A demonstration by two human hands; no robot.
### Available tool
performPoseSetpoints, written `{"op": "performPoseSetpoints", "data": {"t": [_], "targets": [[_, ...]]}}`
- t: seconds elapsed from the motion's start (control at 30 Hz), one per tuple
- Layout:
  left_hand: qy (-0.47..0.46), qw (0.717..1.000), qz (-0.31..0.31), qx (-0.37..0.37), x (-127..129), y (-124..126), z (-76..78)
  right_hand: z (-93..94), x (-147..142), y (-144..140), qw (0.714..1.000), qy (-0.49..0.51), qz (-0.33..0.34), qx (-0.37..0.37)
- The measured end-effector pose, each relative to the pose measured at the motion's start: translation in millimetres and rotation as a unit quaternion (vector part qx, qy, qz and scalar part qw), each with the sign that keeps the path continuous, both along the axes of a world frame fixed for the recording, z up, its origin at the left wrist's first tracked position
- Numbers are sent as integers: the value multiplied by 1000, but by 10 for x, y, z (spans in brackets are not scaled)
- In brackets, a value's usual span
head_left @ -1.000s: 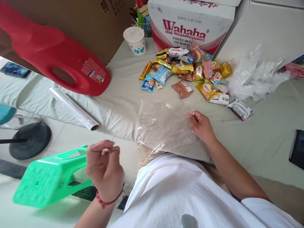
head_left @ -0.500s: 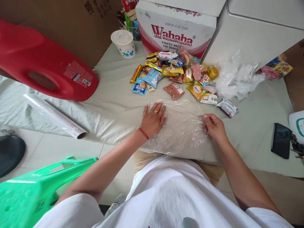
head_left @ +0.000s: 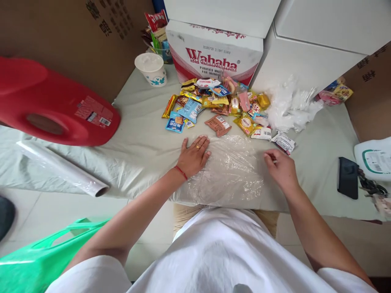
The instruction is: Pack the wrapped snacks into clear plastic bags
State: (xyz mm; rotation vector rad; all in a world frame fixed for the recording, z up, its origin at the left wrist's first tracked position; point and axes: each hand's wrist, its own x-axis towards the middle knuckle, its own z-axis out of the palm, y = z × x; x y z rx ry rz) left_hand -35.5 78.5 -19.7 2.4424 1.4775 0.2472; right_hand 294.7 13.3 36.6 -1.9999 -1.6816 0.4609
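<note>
A thin sheet of clear plastic film (head_left: 229, 171), creased and shiny, lies on the cloth in front of me. My left hand (head_left: 194, 155) rests flat on the film's left side, fingers stretched out. Just past the film's right edge is my right hand (head_left: 281, 167), its fingers curled in; I see nothing held in it. Beyond the film lies a pile of small wrapped snacks (head_left: 210, 97). A brown snack packet (head_left: 218, 124) sits nearest the film, and a silver-white packet (head_left: 284, 142) lies beyond my right hand.
On the left are a red jug (head_left: 61, 101) and a roll of plastic film (head_left: 64, 169). A paper cup (head_left: 151, 69) and a Wahaba-style water carton (head_left: 214, 53) stand behind. Right are crumpled white bags (head_left: 290, 106), a phone (head_left: 347, 178) and a white bottle (head_left: 374, 158). A green stool (head_left: 51, 256) stands below.
My right hand has come off the film's right edge and moved slightly right. My left hand stays flat on the film. The camera view has shifted a little.
</note>
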Motion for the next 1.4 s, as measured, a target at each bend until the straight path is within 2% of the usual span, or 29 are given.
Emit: {"op": "performPoseSetpoints", "data": {"t": [0.07,0.13,0.23,0.3,0.37,0.47,0.6,0.67,0.73,0.8,0.93,1.03,1.1,1.2,1.3,1.4], "targets": [[-1,1000,-5,-6,-3,42,10,148,-278,357,997,-20,69,19],[-1,1000,-7,-12,-15,94,15,212,-631,743,990,-61,124,19],[2,1000,-13,-8,-42,168,-1,153,-1136,1237,978,-147,150,-19],[6,1000,-25,-4,-62,210,-24,70,-1349,1455,965,-189,168,-64],[8,999,-39,-3,-89,247,-46,4,-1415,1583,955,-211,188,-90],[6,998,-58,-8,-152,301,-57,-28,-1270,1664,952,-227,189,-84],[1,999,-48,-13,-227,358,-46,31,-968,1689,943,-269,180,-82],[3,999,-46,-11,-237,369,-48,93,-951,1713,933,-295,189,-86],[7,999,-50,-6,-233,370,-60,154,-1077,1782,927,-299,216,-70],[10,999,-52,1,-227,365,-74,177,-1318,1922,919,-275,283,-18],[20,998,-56,7,-225,357,-79,55,-1862,2355,860,-218,455,82],[28,998,-55,2,-222,352,-61,-28,-2041,2603,833,-221,498,93],[26,998,-50,1,-215,347,-52,15,-1966,2618,837,-218,491,110],[17,999,-42,3,-204,345,-51,235,-1597,2344,871,-154,447,136],[7,999,-44,3,-201,348,-51,477,-1146,1791,903,-68,411,105],[-2,999,-49,0,-203,352,-34,490,-900,1169,910,-35,409,51]]}}
